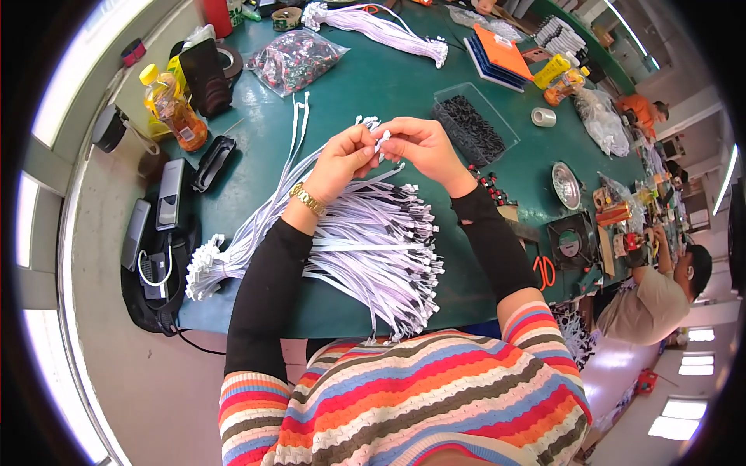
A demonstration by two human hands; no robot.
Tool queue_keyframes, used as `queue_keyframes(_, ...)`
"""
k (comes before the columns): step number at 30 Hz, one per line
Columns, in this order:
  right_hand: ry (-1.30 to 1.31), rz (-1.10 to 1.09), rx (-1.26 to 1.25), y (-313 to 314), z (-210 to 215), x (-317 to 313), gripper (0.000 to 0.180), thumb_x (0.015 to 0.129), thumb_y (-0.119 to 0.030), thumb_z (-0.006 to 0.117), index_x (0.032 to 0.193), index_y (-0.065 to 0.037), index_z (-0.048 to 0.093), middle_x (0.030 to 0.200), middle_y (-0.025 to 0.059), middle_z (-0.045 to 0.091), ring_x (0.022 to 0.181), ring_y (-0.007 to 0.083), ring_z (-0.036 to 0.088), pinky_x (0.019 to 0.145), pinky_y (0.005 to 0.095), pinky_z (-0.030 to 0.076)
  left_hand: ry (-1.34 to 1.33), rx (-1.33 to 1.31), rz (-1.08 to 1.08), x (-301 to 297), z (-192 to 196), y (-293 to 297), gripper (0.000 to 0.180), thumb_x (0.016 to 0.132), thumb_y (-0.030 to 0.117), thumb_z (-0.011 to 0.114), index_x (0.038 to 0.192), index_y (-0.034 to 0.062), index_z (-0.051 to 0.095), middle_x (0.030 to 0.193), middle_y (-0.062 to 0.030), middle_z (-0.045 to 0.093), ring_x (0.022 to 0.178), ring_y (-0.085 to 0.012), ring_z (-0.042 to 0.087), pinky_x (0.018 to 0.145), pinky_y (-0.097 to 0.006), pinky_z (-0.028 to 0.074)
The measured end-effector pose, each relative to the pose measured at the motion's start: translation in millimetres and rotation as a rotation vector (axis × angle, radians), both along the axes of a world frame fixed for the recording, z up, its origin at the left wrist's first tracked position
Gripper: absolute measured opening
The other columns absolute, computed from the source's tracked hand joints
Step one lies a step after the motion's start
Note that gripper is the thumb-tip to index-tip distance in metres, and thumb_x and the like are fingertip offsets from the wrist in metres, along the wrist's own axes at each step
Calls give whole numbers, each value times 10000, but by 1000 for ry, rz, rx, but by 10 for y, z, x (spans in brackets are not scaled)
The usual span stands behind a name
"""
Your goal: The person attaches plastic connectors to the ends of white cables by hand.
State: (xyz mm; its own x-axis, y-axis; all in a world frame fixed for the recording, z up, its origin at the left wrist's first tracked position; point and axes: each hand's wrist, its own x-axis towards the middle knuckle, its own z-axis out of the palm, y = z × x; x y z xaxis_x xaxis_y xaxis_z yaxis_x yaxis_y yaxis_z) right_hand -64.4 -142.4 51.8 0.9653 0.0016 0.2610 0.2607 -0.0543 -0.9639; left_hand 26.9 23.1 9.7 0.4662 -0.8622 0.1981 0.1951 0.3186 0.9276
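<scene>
My left hand [340, 161] and my right hand [429, 152] meet above the far side of a big bundle of white cables [365, 252]. Both are closed, fingertips pinched around a small white cable connector [381, 142] between them. Fingers partly cover it, so its finer details are hidden. Below my hands the bundle fans out to the right, where many ends carry small black parts. Its other ends gather in white plugs [206, 268] at the left. Right of my right hand lies a clear tray [513, 133] of small black pieces [471, 128].
Drink bottles [175, 109], an open black case [214, 163] and power banks [172, 194] stand left. A bag of small parts [295, 60] and another cable bundle [373, 27] lie far back. Orange scissors [545, 272], a metal bowl [566, 186] and a co-worker [657, 299] are right.
</scene>
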Motion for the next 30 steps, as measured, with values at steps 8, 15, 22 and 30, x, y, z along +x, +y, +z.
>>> queue_keyframes(8, -29, 84, -97, -51, 42, -8, 137, 867, -61, 593, 963, -1, 669, 914, 28, 624, 700, 74, 572, 603, 193, 459, 101, -58, -121, -26, -74, -9, 142, 906, 225, 541, 887, 92, 499, 747, 5, 540, 540, -24, 390, 459, -163, 263)
queue_keyframes(15, 60, 62, -15, -118, -23, -41, 139, 875, -77, 588, 967, -28, 679, 828, 8, 636, 664, 57, 559, 560, 182, 441, -84, 46, -54, -78, 22, -19, 145, 947, 200, 486, 857, 87, 477, 737, 2, 553, 583, -46, 465, 518, -175, 358)
queue_keyframes(22, 213, 101, -116, -218, 37, -9, 154, 853, -119, 629, 952, -7, 666, 842, 39, 650, 658, 80, 593, 543, 190, 439, -339, 156, 70, -58, -20, -29, 138, 948, 133, 486, 836, 55, 465, 697, 0, 548, 616, -51, 497, 566, -192, 397)
queue_keyframes(30, 473, 177, -93, -366, 282, 84, 276, 906, -250, 560, 1053, -27, 630, 858, 58, 664, 697, 86, 607, 569, 193, 460, -268, 143, 210, -50, -78, -67, 99, 903, 82, 543, 833, 32, 493, 688, -15, 560, 609, -64, 522, 547, -212, 404)
